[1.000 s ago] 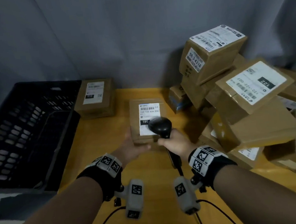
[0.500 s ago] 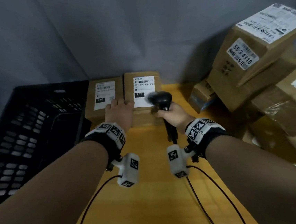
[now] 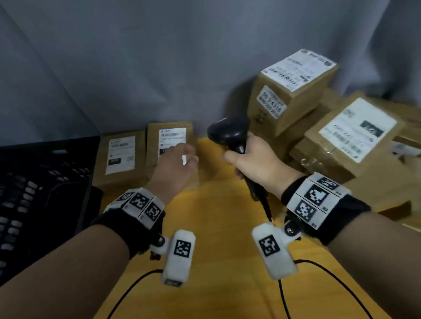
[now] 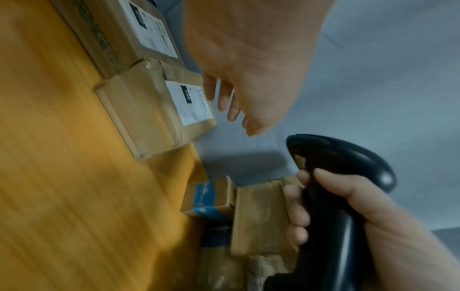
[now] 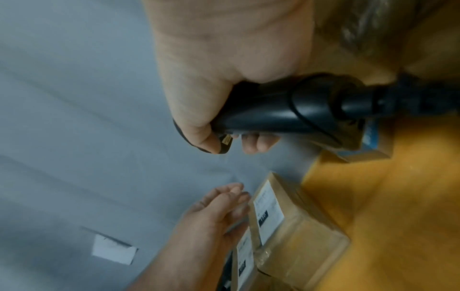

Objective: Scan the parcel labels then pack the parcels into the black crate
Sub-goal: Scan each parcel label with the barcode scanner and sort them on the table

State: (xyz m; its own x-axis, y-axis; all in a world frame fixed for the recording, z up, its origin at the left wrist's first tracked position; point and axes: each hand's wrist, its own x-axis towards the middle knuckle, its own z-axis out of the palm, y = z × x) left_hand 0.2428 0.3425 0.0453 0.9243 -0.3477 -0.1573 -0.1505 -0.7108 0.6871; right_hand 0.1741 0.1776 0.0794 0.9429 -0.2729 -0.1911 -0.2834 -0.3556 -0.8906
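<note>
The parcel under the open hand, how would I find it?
Start at the black plastic crate on the left. Two flat brown cardboard parcels lie beside it against the grey curtain; take the second parcel, farther from the crate. Unlike its neighbour, the left hand hovers over its white label.

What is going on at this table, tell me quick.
A person is scanning parcels. The right hand grips a black handheld barcode scanner held up off the yellow table. The left hand, fingers loose, hovers over the right-hand one of two flat brown labelled parcels lying side by side by the black plastic crate. A pile of brown cardboard parcels waits on the right. No parcel shows in the crate.
</note>
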